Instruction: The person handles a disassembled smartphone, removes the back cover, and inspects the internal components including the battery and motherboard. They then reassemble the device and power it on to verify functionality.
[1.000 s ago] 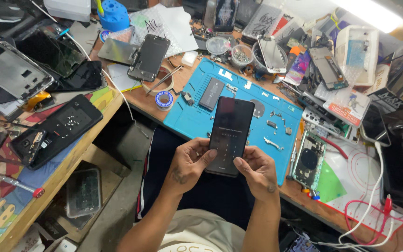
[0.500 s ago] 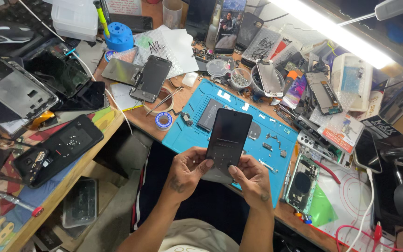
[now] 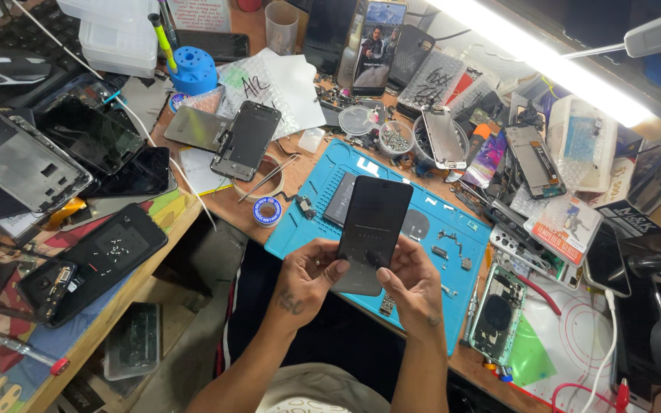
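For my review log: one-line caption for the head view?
Both hands, left hand and right hand, hold a dark phone above a blue work mat.

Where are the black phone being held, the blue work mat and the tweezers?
black phone [image 3: 372,229], head view, middle of its dark screen.
blue work mat [image 3: 311,222], head view, bare left part.
tweezers [image 3: 269,177], head view, middle of the metal arms.

Black phone [image 3: 372,229]; blue work mat [image 3: 430,237]; blue solder spool [image 3: 268,212].
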